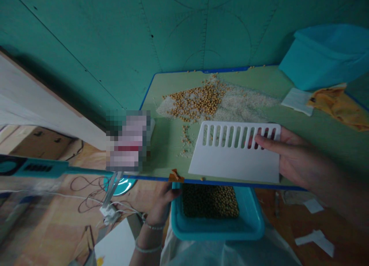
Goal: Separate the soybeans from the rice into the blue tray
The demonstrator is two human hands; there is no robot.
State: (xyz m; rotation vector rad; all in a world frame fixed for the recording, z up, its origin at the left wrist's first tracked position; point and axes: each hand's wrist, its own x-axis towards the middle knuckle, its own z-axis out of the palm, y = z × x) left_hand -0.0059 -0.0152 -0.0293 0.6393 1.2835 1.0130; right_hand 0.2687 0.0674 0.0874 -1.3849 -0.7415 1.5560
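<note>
My right hand [291, 150] grips the right end of a white slotted plastic scraper [230, 162], its thumb over the slots and its other fingers showing through them from behind. The scraper is over the near part of the green table. Beyond it, yellow soybeans [204, 98] lie mixed with spilled white grains [242, 104] like rice. Below the table edge, my left hand [165, 201] holds the left rim of a blue basin [219, 233], with most of its fingers hidden. Many beans [225, 200] are inside the basin.
A blue bin [325, 62] stands at the back right, beside a white cloth [298, 100] and a yellow cloth [340, 106]. A blurred-out object [128, 143] is at the table's left edge. Orange tape [176, 176] sticks to the front edge. Cables and a power strip [109, 212] lie lower left.
</note>
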